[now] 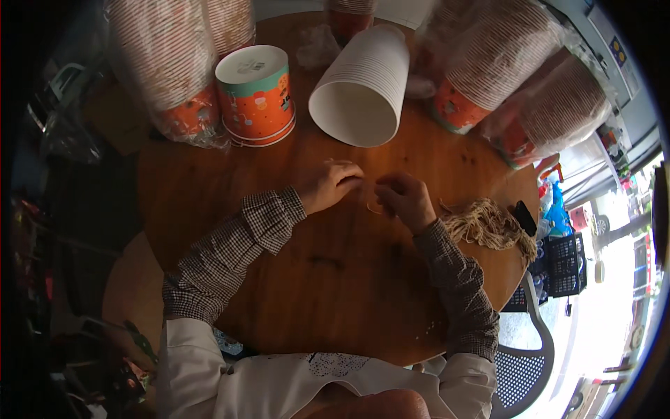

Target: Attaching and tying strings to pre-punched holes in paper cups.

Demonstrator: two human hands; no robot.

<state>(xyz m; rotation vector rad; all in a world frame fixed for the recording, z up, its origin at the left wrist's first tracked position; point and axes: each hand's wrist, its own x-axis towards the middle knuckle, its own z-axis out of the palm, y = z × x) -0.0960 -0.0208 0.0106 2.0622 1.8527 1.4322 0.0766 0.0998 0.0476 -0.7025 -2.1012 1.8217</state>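
Over the middle of the round table, my left hand (331,187) and my right hand (407,200) face each other, a small gap apart. A thin pale string (375,209) hangs in a short curve from the pinched fingers of my right hand. My left fingers are bent and pressed together; what they hold, if anything, is too small to see. Beyond the hands, a white stack of paper buckets (364,87) lies tipped with its mouth toward me. To its left, printed orange and green paper buckets (257,98) stand upside down. A tangled bundle of beige strings (481,225) lies right of my right hand.
Plastic-wrapped bucket stacks stand at the far left (164,63) and far right (495,56) of the wooden table (335,300). A black object (525,218) sits at the right edge by the strings. Beyond are a grey chair (527,370) and black crates (564,265).
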